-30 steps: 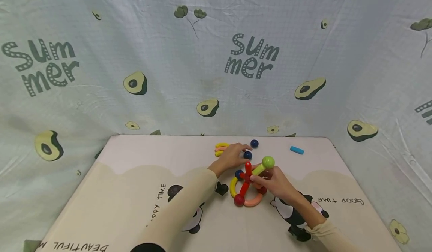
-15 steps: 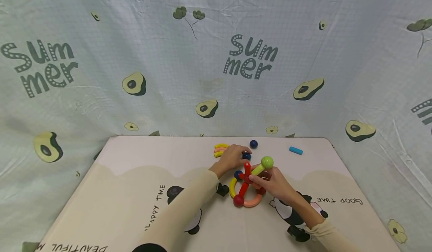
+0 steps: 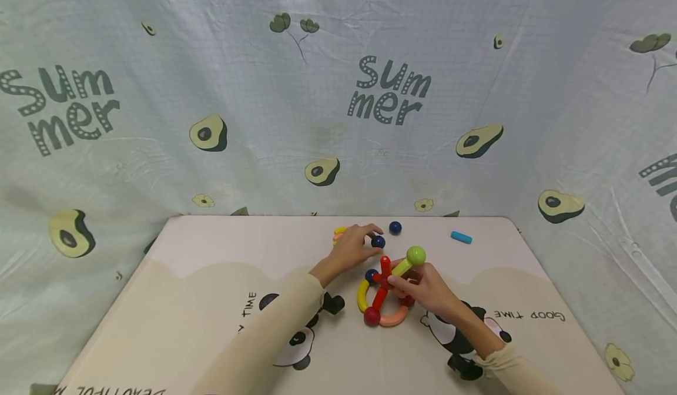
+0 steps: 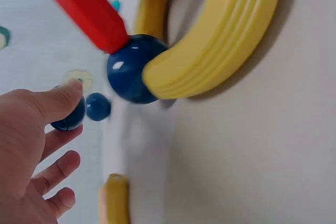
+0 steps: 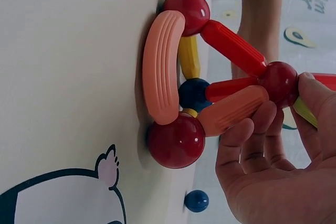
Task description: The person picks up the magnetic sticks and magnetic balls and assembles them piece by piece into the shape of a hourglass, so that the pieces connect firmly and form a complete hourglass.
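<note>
Left hand (image 3: 349, 248) pinching dark-blue ball (image 3: 378, 241) between thumb and forefinger. Right hand (image 3: 431, 289) gripping ball-and-rod frame (image 3: 379, 298) at upper red ball (image 5: 278, 84); raised salmon rod (image 5: 228, 113) perhaps touched.

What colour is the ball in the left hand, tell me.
Dark blue; the ball shows best from the left wrist.

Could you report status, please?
Left hand pinches glossy dark blue ball. Right hand holds red, yellow, orange and green ball-and-stick frame. No obstruction visible between them.
</note>
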Demonstrator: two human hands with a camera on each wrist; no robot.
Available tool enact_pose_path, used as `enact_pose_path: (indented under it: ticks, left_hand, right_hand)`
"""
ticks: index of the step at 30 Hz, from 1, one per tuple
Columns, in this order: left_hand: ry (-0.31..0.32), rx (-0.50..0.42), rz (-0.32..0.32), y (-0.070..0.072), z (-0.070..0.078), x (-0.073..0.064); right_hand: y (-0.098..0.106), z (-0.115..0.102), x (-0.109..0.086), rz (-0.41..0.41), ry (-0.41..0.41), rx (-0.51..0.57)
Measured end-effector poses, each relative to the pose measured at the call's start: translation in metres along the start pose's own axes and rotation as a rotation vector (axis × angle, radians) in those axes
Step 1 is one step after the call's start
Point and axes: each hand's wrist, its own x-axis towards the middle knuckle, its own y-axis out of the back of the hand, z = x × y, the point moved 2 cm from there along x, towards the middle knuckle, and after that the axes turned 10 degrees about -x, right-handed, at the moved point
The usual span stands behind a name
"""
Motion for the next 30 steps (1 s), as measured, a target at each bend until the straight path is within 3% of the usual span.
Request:
enact_pose_path:
  ticks: [7, 15, 23, 30]
  left_hand:
    - [-0.099, -0.184, 0.110, 0.030, 0.003, -0.025]
    - [-0.109, -0.334, 0.141, 0.055, 0.017, -0.046]
    - [-0.147, -0.484, 0.091, 0.059, 0.037, -0.053]
    - [-0.187, -0.497, 0.058, 0.056, 0.050, -0.054]
  right_hand:
    - [-0.002, 0.001, 0.001, 0.009, 0.006, -0.023]
    - [-0.002, 0.004, 0.003, -0.006, 0.018, -0.022]
    - [0.000, 0.003, 0.002, -0.018, 0.007, -0.028]
    - [0.001, 0.002, 0.003, -0.022, 0.027, -0.021]
